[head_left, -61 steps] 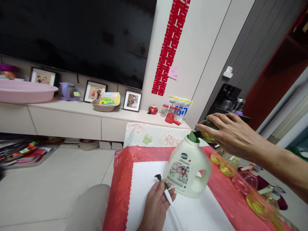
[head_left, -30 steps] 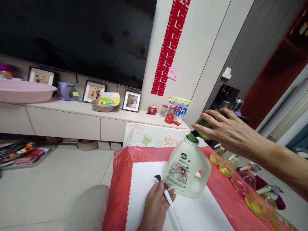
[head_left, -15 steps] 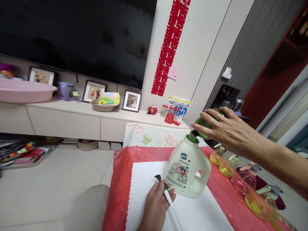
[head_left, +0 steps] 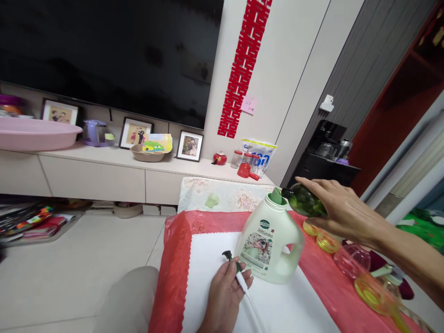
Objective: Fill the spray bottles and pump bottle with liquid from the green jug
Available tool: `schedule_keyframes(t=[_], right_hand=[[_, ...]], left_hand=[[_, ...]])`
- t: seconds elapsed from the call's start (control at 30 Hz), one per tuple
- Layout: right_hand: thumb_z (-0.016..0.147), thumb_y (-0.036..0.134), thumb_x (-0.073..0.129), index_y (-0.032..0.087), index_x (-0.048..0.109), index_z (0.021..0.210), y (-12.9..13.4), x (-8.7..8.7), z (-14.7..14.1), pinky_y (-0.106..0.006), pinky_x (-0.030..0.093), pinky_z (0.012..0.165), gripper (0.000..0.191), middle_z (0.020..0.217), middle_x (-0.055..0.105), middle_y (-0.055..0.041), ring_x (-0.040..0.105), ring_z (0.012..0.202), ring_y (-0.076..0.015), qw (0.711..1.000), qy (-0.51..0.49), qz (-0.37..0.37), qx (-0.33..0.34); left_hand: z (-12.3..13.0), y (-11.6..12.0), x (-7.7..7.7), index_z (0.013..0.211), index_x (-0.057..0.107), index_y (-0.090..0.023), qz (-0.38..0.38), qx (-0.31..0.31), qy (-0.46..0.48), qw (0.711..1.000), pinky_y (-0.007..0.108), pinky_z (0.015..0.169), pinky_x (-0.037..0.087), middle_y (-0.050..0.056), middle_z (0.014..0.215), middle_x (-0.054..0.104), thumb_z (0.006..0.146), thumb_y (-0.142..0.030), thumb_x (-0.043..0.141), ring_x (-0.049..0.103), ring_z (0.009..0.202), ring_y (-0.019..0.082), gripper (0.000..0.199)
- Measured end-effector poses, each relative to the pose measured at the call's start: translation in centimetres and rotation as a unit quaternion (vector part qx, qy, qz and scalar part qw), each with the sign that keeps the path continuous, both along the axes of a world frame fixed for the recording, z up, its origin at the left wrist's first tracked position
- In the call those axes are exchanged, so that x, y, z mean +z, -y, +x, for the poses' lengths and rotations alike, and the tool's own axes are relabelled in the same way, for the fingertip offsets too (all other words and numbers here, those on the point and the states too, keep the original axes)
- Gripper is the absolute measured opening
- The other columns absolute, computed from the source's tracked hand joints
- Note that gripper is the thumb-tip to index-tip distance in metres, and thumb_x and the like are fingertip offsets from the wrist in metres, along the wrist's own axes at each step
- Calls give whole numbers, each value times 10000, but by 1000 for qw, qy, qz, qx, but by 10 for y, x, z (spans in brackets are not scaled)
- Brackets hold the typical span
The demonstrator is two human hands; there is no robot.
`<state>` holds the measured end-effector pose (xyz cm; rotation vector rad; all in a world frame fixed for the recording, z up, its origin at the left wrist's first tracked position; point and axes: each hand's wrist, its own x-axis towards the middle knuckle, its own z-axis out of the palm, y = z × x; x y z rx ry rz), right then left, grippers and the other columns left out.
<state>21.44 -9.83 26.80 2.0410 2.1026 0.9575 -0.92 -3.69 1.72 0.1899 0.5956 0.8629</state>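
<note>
My left hand (head_left: pixel 225 289) is closed around a dark green pump head (head_left: pixel 233 262) with a white collar and a thin tube trailing down. In my right hand (head_left: pixel 342 208) is a dark green bottle (head_left: pixel 305 200), tipped almost level. Its black neck is at the mouth of a pale green detergent jug (head_left: pixel 270 245), beside the jug's green spout. The jug stands upright, uncapped, on a white sheet (head_left: pixel 204 277) over red plastic. What is inside the bottle I cannot make out clearly.
Several pump bottles, such as a pink one (head_left: pixel 352 260) and a yellow one (head_left: pixel 373 293), line the table's right side. A pale green cap (head_left: pixel 212 200) lies on the floral cloth (head_left: pixel 194 189). Behind stands a low cabinet (head_left: pixel 93 175) with photo frames and jars.
My right hand has lowered and moved right, bringing the bottle from a steep tilt to nearly level at the jug's mouth. My left hand holds the pump head in the same place.
</note>
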Motion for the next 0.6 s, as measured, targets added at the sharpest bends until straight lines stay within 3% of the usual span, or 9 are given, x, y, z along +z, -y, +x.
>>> schedule_keyframes(t=[0.13, 0.23, 0.43, 0.5, 0.6], right_hand=[[920, 610, 554, 336, 229, 1567, 38, -29, -2, -434, 560, 881, 774, 1417, 477, -62, 559, 1195, -289, 978, -201, 50, 10], [903, 659, 595, 299, 256, 1571, 72, -72, -19, -397, 586, 920, 831, 1466, 437, -60, 526, 1272, -291, 948, -313, 61, 21], [944, 621, 534, 275, 247, 1560, 110, -173, -63, -391, 619, 865, 762, 1441, 459, -76, 560, 1234, -282, 933, -352, 54, 40], [945, 575, 539, 274, 243, 1556, 111, -193, -73, -385, 599, 924, 742, 1447, 441, -73, 534, 1265, -259, 935, -351, 37, 41], [914, 478, 573, 263, 217, 1561, 106, -205, -80, -342, 561, 991, 769, 1459, 410, -61, 491, 1299, -217, 937, -347, 6, 41]], left_hand=[[-3, -4, 9, 994, 651, -93, -3, 17, 2, 1000, 373, 819, 613, 120, 886, 731, 932, -123, 592, 744, 766, 204, 91], [-10, -10, 18, 979, 645, -101, 11, 31, 24, 999, 404, 904, 597, 118, 895, 729, 955, -130, 556, 745, 791, 200, 97], [-27, -21, 41, 937, 637, -111, 10, 130, 32, 991, 473, 998, 558, 108, 901, 720, 985, -144, 511, 744, 840, 201, 138], [-33, -22, 51, 908, 628, -115, 14, 148, 33, 988, 459, 983, 570, 99, 895, 717, 982, -139, 519, 742, 844, 194, 134], [-43, -21, 66, 903, 627, -127, 27, 178, 36, 983, 446, 969, 584, 82, 882, 718, 982, -142, 525, 738, 840, 178, 129]])
